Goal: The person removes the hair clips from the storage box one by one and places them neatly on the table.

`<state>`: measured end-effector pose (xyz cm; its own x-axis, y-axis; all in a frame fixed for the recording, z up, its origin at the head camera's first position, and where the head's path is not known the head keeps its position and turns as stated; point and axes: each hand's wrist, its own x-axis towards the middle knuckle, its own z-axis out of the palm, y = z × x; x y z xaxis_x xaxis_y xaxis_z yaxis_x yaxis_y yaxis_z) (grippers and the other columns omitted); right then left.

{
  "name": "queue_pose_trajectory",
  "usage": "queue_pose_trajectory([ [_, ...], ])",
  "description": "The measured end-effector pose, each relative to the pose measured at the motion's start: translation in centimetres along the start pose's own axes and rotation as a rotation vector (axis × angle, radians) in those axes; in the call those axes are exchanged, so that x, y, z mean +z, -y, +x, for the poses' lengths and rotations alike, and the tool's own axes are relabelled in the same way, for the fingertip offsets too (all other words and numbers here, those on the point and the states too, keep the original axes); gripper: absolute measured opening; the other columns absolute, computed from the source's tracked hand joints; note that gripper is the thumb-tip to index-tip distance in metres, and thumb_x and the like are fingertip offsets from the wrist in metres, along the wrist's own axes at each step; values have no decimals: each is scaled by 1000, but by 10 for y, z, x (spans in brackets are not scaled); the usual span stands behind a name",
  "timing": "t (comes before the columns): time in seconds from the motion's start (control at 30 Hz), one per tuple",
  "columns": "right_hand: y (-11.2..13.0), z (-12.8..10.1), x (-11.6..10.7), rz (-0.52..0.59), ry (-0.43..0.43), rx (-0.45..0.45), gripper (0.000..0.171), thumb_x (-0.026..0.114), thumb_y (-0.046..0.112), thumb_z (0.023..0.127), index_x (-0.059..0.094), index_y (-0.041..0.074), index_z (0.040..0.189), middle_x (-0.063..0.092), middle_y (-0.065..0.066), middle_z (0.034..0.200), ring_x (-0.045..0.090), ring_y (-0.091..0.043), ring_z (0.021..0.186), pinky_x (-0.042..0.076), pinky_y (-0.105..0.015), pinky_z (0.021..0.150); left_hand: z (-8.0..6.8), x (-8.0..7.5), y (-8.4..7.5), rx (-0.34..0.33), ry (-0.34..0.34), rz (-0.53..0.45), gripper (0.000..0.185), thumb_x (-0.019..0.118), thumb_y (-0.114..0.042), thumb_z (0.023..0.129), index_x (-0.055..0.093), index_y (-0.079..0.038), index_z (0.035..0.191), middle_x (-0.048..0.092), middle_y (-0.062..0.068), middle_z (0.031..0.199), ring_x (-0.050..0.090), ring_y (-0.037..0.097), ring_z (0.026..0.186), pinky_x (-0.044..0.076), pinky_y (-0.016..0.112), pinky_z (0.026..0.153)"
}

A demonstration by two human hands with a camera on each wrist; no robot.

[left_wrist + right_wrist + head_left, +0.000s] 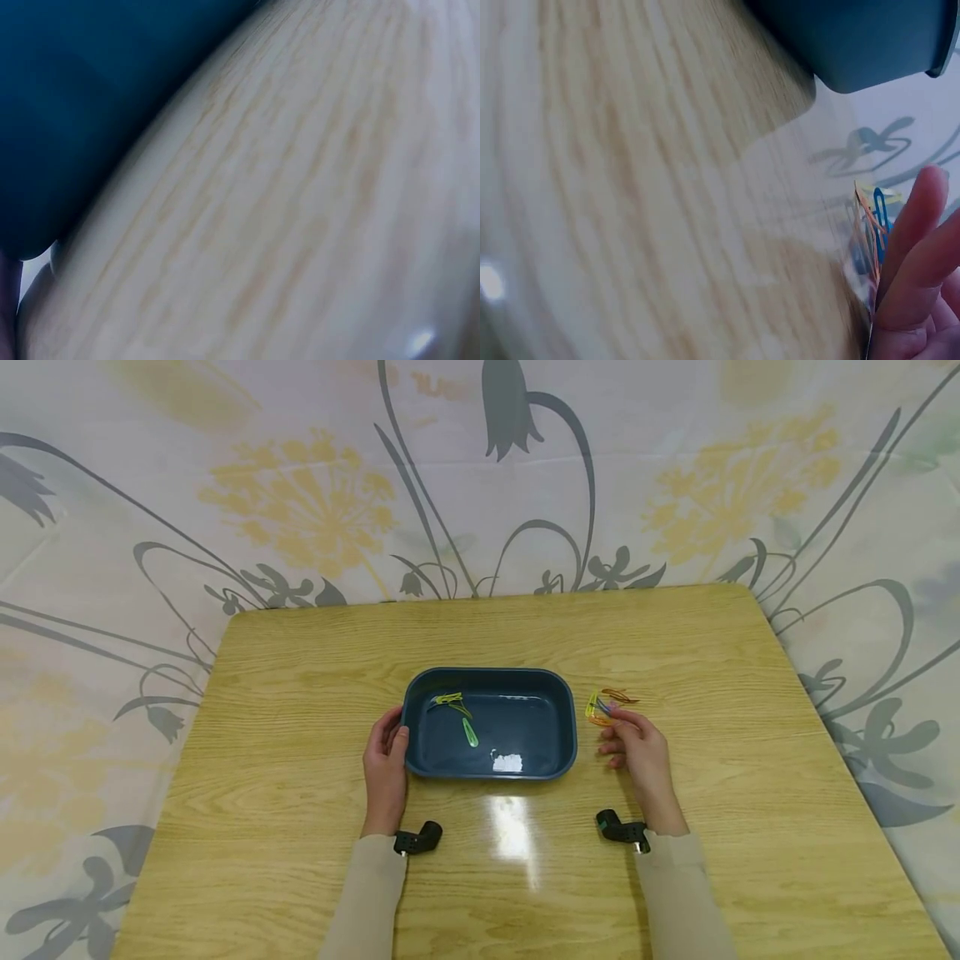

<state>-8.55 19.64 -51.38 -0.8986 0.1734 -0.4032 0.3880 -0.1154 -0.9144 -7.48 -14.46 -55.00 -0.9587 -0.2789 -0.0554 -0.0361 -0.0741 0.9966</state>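
Observation:
My left hand (pixel 386 768) grips the left end of a dark blue plastic tray (pixel 491 775), its thumb at the rim and its fingers along the outside. Inside the tray, toward the left, are several yellow and green hair clips; a light green clip (pixel 470 732) lies apart from the yellow ones (pixel 448 698). To the right of the tray, my right hand (pixel 641 758) pinches a blue hair clip (pixel 881 210) at the fingertips. Around it lie yellow (pixel 591 704) and orange hair clips (pixel 600 721), with a brown-orange one (pixel 621 696) just behind.
The wood-grain table (pixel 300 693) stretches out on every side of the tray. A flowered cloth (pixel 480 510) hangs behind it and along both sides. Each wrist wears a small black camera (pixel 420 837).

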Motion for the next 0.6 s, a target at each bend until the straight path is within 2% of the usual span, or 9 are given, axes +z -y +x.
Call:
queue_pose_trajectory([
  [0.23,5,-10,4,34,-37,-18,36,44,13,97,43,-3,129,61,3,73,57,-7,56,44,-20,46,1,0,1,1,0,17,38,52,-25,94,49,-14,130,53,-4,127,47,9,120,40,17,95],
  [0.33,5,-11,6,55,-42,-74,35,45,15,97,46,-4,127,60,1,74,56,-9,56,43,-20,46,0,0,-2,-5,4,28,38,51,-24,95,49,-13,131,52,-1,129,46,10,121,40,17,95],
  [0.5,8,-11,14,103,-32,-180,35,51,18,95,50,-5,121,61,0,74,55,-10,55,42,-19,45,-4,2,-18,-12,15,6,37,50,-17,95,47,-7,131,50,5,131,45,14,123,40,16,94],
  [0.6,12,-14,22,92,-18,-226,32,53,18,94,52,-3,118,61,-1,74,54,-12,55,42,-19,45,-7,4,-25,-17,20,6,37,49,-13,95,46,-5,132,50,5,131,45,15,123,40,14,94],
])
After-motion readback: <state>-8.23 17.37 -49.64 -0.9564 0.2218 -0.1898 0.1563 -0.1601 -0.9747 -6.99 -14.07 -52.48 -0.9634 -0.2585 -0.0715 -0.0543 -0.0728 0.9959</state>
